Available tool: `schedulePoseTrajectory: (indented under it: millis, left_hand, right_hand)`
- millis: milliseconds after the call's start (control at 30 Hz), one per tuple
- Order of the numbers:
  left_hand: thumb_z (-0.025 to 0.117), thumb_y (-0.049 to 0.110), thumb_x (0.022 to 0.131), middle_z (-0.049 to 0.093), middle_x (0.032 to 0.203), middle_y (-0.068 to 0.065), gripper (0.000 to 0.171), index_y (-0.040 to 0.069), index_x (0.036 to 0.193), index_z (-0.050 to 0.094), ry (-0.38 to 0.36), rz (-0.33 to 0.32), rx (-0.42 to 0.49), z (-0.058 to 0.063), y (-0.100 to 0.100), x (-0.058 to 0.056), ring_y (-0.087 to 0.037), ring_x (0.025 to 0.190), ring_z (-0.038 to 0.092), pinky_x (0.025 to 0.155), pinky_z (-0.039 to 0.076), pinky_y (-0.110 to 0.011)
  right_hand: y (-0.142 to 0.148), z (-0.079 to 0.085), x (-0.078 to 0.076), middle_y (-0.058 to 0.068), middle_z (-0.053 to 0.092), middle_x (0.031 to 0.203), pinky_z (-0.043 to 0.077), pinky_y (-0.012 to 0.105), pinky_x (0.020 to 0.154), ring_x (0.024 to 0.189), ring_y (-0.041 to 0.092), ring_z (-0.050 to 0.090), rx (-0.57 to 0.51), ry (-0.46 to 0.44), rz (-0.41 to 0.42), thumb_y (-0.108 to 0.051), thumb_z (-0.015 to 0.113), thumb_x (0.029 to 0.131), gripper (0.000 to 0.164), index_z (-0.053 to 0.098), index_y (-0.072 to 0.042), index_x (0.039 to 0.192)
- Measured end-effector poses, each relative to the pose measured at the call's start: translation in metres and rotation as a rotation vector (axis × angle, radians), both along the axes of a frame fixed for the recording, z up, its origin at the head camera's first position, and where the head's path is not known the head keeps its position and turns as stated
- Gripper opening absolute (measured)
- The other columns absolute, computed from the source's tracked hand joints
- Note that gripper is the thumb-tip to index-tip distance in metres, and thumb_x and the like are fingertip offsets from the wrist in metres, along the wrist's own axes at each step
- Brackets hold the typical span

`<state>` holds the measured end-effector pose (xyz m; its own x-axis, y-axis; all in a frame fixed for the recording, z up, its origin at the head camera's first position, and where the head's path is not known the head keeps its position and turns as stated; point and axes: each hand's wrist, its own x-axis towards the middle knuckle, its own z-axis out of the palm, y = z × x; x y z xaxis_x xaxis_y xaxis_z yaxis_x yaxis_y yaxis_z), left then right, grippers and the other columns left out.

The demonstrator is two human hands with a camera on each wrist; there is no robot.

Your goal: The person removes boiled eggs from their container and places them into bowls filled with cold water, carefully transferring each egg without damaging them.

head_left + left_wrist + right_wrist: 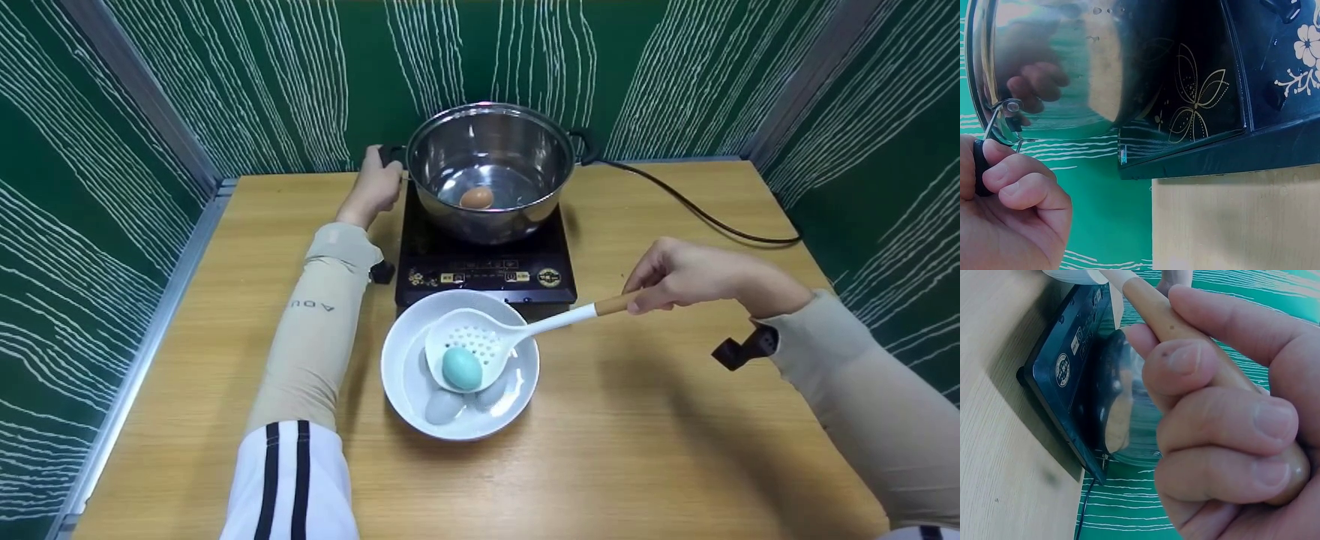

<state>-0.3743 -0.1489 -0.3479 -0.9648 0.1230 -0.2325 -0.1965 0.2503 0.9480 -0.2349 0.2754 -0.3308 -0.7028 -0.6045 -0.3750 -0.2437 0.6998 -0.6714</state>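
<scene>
My left hand (373, 186) grips the black side handle (981, 169) of a steel pot (487, 221). A brown egg (477, 198) lies at the bottom of the pot. With its fingers curled round the wooden handle, my right hand (686, 276) holds a white slotted skimmer (471, 330). A blue-green egg (462, 368) sits in the skimmer's perforated bowl. That bowl is over a white bowl (397, 382), where pale eggs (445, 406) are partly hidden beneath the skimmer. In the right wrist view the skimmer's wooden handle (1168, 318) crosses my palm.
Under the pot is a black induction cooker (486, 277), its panel facing me. A black cord (705, 214) runs from behind the pot over the wooden table (637, 450) to the right. Green partitions (375, 82) with white lines enclose the back and sides.
</scene>
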Motion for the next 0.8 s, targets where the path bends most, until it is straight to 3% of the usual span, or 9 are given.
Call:
schedulePoseTrajectory:
  millis: [433, 800]
  left_hand:
    - [0.031, 0.017, 0.105, 0.039, 0.077, -0.002, 0.050, 0.015, 0.150, 0.010, 0.009, -0.007, 0.006, -0.003, -0.002, -0.002, -0.013, 0.051, 0.032, 0.049, 0.029, -0.026]
    - [0.031, 0.016, 0.105, 0.038, 0.070, 0.000, 0.053, 0.016, 0.153, 0.009, 0.008, 0.007, 0.031, 0.001, 0.001, 0.004, -0.011, 0.048, 0.030, 0.047, 0.028, -0.025]
  right_hand:
    - [-0.004, 0.012, 0.006, 0.000, 0.054, 0.064, 0.036, 0.023, 0.048, 0.055, 0.011, 0.046, 0.042, 0.053, 0.058, -0.022, 0.075, 0.087, 0.011, 0.078, -0.014, 0.095]
    - [-0.007, 0.026, 0.013, 0.001, 0.059, 0.075, 0.037, 0.023, 0.052, 0.062, 0.012, 0.047, 0.043, 0.084, 0.053, -0.018, 0.076, 0.086, 0.013, 0.077, -0.013, 0.098]
